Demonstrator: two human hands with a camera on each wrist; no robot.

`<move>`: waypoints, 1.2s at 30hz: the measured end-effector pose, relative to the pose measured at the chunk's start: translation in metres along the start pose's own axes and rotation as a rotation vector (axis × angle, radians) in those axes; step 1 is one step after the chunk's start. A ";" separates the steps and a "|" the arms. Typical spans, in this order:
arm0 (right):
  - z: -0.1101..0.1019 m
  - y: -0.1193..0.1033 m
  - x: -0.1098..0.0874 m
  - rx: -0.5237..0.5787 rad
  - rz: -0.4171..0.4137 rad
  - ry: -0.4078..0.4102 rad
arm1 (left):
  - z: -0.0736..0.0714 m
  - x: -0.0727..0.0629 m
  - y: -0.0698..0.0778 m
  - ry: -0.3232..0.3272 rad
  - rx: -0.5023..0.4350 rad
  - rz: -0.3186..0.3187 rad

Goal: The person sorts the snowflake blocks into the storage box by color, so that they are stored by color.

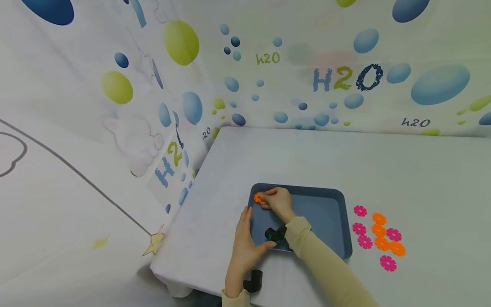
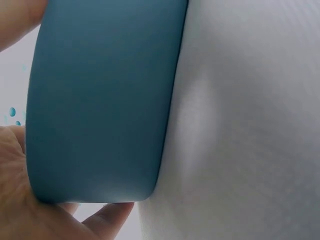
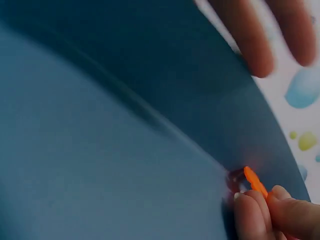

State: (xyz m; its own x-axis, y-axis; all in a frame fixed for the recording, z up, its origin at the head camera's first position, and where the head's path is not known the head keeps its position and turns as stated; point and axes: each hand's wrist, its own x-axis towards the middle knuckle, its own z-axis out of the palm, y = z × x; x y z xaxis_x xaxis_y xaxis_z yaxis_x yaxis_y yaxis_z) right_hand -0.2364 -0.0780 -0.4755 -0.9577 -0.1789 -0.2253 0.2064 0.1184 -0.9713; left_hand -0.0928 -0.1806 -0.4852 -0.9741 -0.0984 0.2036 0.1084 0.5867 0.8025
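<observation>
This is an indoor corner; whether home or studio, I cannot tell. Pale wall coverings [image 1: 295, 70] printed with blue and lime-green bubbles [image 1: 181, 42], "H2O" letters [image 1: 321, 79] and yellow stars [image 1: 155, 241] stand at two sides of a white cloth-covered bench [image 1: 426, 179].

The bright orange flower-shaped disc [image 1: 257, 197] in your right hand [image 1: 279, 202] shows up against the plain slate-blue rectangular tray [image 1: 322, 213], while your long fabric sleeve [image 1: 326, 260] is a plain pale yellow. Beside the tray, you have solid orange flower-shaped discs [image 1: 379, 230] and solid hot-pink flower-shaped discs [image 1: 365, 241] on a plain white tablecloth [image 1: 291, 157]. Around you, the white fabric backdrop [image 1: 207, 76] is patterned with light-blue, navy and lime-green ovals [image 1: 181, 42], big H2O lettering [image 1: 369, 77] in blue, lime and navy, and a pale yellow star [image 1: 155, 241].
</observation>
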 end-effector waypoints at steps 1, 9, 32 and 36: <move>0.001 0.001 0.000 -0.014 -0.012 0.015 | 0.001 0.000 0.001 -0.003 -0.002 0.002; -0.003 0.002 -0.004 -0.019 -0.041 0.024 | 0.004 0.002 0.005 0.000 0.000 -0.038; -0.215 0.004 -0.062 -0.086 -0.212 0.509 | 0.005 0.000 0.004 -0.023 0.049 -0.066; -0.244 0.023 -0.077 -0.222 -0.131 0.588 | 0.008 0.002 0.007 -0.039 0.042 -0.082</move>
State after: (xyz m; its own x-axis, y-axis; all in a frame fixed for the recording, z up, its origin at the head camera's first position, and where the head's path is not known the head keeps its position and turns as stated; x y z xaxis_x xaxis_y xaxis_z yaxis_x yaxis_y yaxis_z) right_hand -0.2067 0.1769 -0.4619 -0.9351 0.3527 0.0353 0.0941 0.3430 -0.9346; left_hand -0.0959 -0.1707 -0.4835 -0.9865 -0.1161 0.1156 0.0208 0.6113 0.7911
